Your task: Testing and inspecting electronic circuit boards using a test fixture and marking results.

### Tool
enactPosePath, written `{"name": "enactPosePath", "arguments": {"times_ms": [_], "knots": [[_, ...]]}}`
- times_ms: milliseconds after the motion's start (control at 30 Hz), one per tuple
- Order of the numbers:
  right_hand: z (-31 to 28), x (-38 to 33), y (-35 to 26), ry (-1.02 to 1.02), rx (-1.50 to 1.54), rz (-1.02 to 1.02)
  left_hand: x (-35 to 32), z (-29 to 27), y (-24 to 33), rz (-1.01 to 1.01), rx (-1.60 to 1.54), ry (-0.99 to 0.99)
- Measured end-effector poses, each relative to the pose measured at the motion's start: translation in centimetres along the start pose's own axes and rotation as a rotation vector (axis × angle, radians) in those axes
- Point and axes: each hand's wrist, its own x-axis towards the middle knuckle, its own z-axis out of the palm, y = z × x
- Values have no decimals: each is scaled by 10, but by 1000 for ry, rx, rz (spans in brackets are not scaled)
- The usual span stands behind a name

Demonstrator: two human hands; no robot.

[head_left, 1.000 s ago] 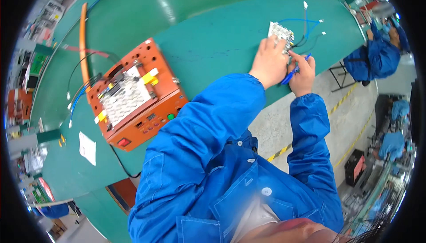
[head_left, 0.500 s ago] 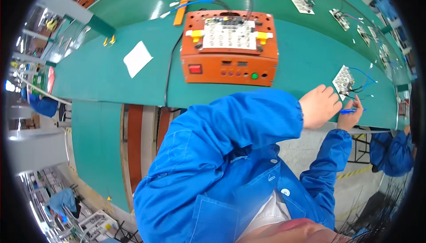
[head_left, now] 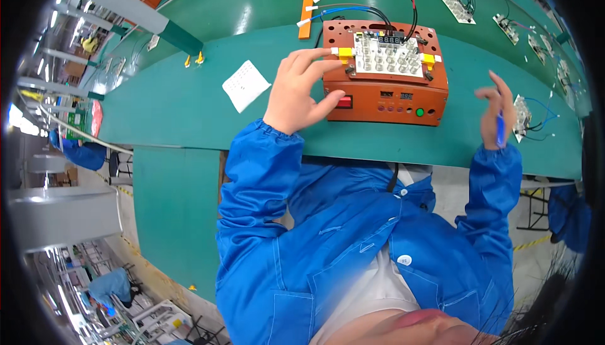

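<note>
Orange test box on the green bench, straight ahead, left hand at its left end. Fingers spread, not clamped on anything, fingertips at the yellow clip beside the white board seated on top. Judged: board loaded, testing not visibly finished. Box look: red switch, green button, small display, black, red and blue wires at the rear. Right hand raised, apart from the box, loosely closed round a blue pen. Small wired board just behind it.

Matt green table mat, glossy orange plastic tester box, white paper.
</note>
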Motion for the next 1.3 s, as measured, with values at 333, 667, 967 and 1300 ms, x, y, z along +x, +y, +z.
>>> {"name": "enactPosePath", "arguments": {"times_ms": [333, 667, 967, 1300], "knots": [[102, -15, -13, -36, -74, -62, -23, 51, -43, -58, -267, -58], [89, 39, 4, -36, 148, -30, 27, 39, -40, 98, -250, -6], [105, 61, 28, -183, 475, 24, 54, 52, -47, 167, -450, -30], [100, 58, 20, -249, 378, -110, 40, 64, -59, 96, -561, -4]]}}
